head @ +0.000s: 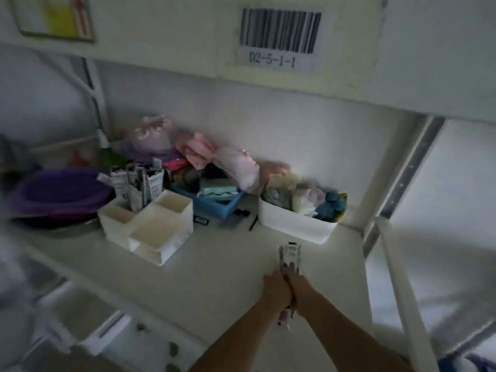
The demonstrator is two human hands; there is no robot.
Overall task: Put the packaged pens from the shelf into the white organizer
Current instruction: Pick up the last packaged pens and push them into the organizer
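Observation:
A bundle of packaged pens [289, 257] stands upright over the white shelf [220, 267], held between both hands. My left hand [275, 289] and my right hand [302, 287] press together around its lower part; the bundle's bottom end pokes out below the wrists. The white organizer [150, 226] sits to the left on the shelf, with several compartments. Its back left compartment holds several packaged pens [138, 185] standing upright. The front compartments look empty. The view is dim and blurred.
A purple basin [59, 193] lies left of the organizer. A blue tray [214, 204] and a white bin [295, 222] of fabric items stand along the back wall. A loose dark pen [253, 223] and small dark items lie between them. A barcode label [280, 40] hangs above.

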